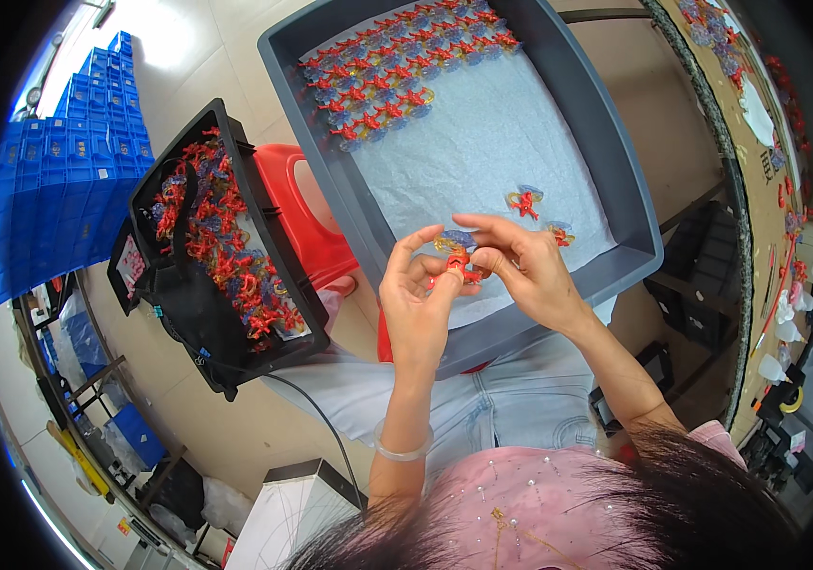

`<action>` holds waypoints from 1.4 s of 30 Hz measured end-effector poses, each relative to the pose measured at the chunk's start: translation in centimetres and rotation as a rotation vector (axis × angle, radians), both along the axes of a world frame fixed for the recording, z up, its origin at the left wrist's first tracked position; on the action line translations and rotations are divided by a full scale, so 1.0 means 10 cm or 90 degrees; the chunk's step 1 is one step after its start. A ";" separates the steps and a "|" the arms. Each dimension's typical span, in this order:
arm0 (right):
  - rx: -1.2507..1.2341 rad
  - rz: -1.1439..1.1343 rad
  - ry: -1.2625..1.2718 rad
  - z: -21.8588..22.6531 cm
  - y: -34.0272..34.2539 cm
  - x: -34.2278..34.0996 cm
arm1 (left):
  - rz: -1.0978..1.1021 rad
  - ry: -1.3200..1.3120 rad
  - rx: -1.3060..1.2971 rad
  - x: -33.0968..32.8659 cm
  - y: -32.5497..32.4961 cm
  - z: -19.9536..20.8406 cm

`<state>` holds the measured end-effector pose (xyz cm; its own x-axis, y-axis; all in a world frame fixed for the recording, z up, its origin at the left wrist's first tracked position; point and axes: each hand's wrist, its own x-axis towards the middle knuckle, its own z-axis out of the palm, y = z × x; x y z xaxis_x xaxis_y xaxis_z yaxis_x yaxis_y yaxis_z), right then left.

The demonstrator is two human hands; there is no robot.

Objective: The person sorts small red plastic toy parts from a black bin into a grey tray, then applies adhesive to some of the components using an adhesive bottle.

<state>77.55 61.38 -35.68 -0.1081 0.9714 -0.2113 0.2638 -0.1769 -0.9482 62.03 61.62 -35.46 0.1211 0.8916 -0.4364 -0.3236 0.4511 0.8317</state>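
Between my two hands, over the near end of a grey tray [649, 223], is a small red toy figure [462, 264] with a clear blue and yellow part at its top. My left hand [418, 290] pinches the figure between thumb and fingers. From the other side my right hand [527, 271] grips it too, thumb against the figure and index finger curved over its top. Just beyond my right hand, a loose figure [524, 201] lies on the white lining sheet [463, 142]. Another figure [561, 234] is partly hidden behind that hand.
Rows of like figures [397, 66] fill the tray's far left. A black crate [226, 142] heaped with figures stands left, a black bag [188, 299] over its side. Behind it are a red stool [297, 204] and stacked blue bins [74, 180]. A workbench [758, 237] runs along the right.
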 end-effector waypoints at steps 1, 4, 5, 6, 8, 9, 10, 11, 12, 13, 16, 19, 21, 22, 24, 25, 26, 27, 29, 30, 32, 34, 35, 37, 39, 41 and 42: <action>-0.018 -0.062 0.058 0.00 -0.02 -0.01 | -0.001 -0.001 0.000 0.01 -0.01 0.01; 0.021 -0.174 0.085 -0.01 -0.07 -0.06 | 0.029 -0.039 -0.030 0.05 -0.06 0.05; 0.077 -0.222 0.055 -0.02 -0.09 -0.08 | 0.044 -0.025 -0.027 0.06 -0.08 0.06; 0.076 -0.221 0.056 0.02 -0.10 -0.07 | 0.059 -0.012 -0.024 0.06 -0.09 0.06; 0.168 -0.103 -0.106 0.12 -0.12 -0.03 | 0.066 -0.025 -0.017 0.07 -0.12 0.04; 0.168 -0.104 -0.105 0.12 -0.14 -0.05 | 0.071 -0.039 -0.009 0.08 -0.13 0.04; 0.163 -0.103 -0.087 0.11 -0.15 -0.07 | 0.071 -0.039 -0.010 0.08 -0.14 0.03; 0.158 -0.101 -0.068 0.09 -0.16 -0.09 | 0.071 -0.031 -0.002 0.08 -0.15 0.03; 0.157 -0.101 -0.067 0.10 -0.16 -0.09 | 0.072 -0.023 0.006 0.08 -0.15 0.02; 0.145 -0.098 -0.061 0.12 -0.16 -0.09 | 0.073 -0.022 0.005 0.08 -0.16 0.03; 0.111 -0.118 -0.013 0.08 -0.20 -0.08 | 0.069 -0.023 0.013 0.10 -0.17 0.05; 0.087 -0.147 0.041 0.08 -0.21 -0.08 | 0.051 -0.034 0.029 0.11 -0.16 0.05; 0.084 -0.157 0.052 0.09 -0.22 -0.10 | 0.029 -0.046 0.036 0.09 -0.15 0.04; 0.072 -0.166 0.061 0.09 -0.22 -0.10 | 0.028 -0.046 0.036 0.09 -0.15 0.04; 0.061 -0.175 0.070 0.08 -0.22 -0.10 | 0.030 -0.060 0.044 0.10 -0.15 0.03; 0.072 -0.179 0.067 0.06 -0.23 -0.10 | 0.029 -0.060 0.044 0.10 -0.15 0.02; 0.083 -0.184 0.064 0.05 -0.23 -0.11 | 0.039 -0.077 0.049 0.10 -0.15 0.00; 0.083 -0.184 0.065 0.06 -0.23 -0.11 | 0.049 -0.093 0.054 0.11 -0.16 -0.01; 0.211 -0.178 -0.076 0.10 -0.22 -0.14 | 0.046 -0.067 0.064 0.12 -0.16 0.00; 0.211 -0.179 -0.076 0.09 -0.23 -0.16 | 0.042 -0.041 0.074 0.12 -0.16 0.02; 0.254 -0.217 -0.064 0.05 -0.25 -0.18 | 0.042 -0.040 0.082 0.16 -0.16 0.07; 0.172 -0.232 0.038 0.07 -0.26 -0.18 | 0.043 -0.039 0.090 0.17 -0.16 0.07; 0.088 -0.247 0.140 0.07 -0.26 -0.18 | 0.031 -0.053 0.090 0.16 -0.17 0.03; 0.075 -0.236 0.140 0.05 -0.26 -0.15 | 0.019 -0.068 0.091 0.15 -0.17 0.01; 0.060 -0.228 0.139 0.05 -0.28 -0.13 | 0.007 -0.079 0.097 0.14 -0.20 0.02; 0.023 -0.229 0.166 0.05 -0.29 -0.12 | 0.010 -0.082 0.096 0.15 -0.22 0.02; 0.024 -0.231 0.166 0.06 -0.28 -0.13 | 0.016 -0.085 0.095 0.16 -0.22 0.03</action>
<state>76.27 58.53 -35.10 0.1966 0.9628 -0.1853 -0.0576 -0.1773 -0.9825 63.60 59.43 -35.20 0.1464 0.9485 -0.2810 -0.4455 0.3169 0.8373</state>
